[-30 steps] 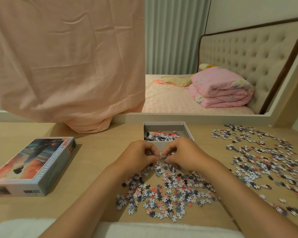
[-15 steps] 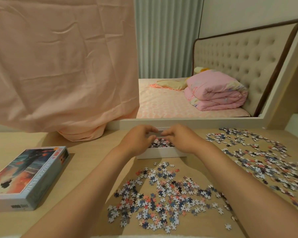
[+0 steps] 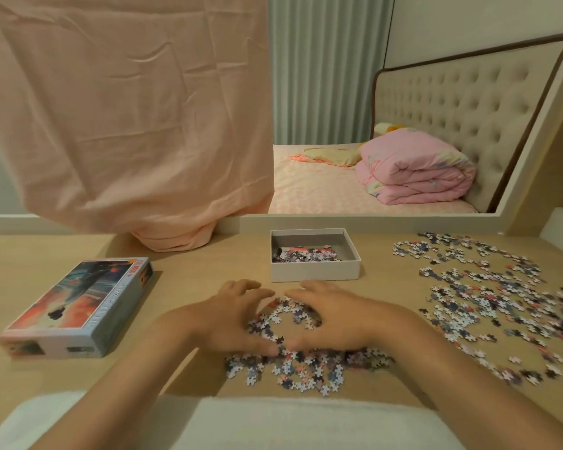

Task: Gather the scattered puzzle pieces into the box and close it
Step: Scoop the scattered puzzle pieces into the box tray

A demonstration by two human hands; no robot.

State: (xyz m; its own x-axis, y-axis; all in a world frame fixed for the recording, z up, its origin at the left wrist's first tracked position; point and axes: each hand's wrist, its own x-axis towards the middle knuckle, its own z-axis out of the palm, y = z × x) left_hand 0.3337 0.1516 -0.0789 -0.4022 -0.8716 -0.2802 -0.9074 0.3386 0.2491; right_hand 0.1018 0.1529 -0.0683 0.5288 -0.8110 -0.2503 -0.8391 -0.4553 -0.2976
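The open white box base (image 3: 316, 274) stands on the desk's far middle with some puzzle pieces lying in its left part. Just in front of it my left hand (image 3: 231, 316) and my right hand (image 3: 332, 316) rest on the wooden desk, fingers spread and curved toward each other. They ring a small heap of puzzle pieces (image 3: 285, 318) without lifting any. More pieces (image 3: 303, 368) lie below my hands near the front edge. A wide scatter of pieces (image 3: 488, 297) covers the right side. The printed box lid (image 3: 78, 306) lies at the left.
A peach cloth (image 3: 127, 118) hangs down over the desk's back left, touching the surface behind the lid. A mirror behind the desk shows a bed with a folded pink blanket (image 3: 413, 173). A white towel (image 3: 273, 423) lies along the desk's front edge.
My hands were over the box half a second ago; they have come back toward me and now lie cupped around pieces on the desk. The view has tilted slightly.
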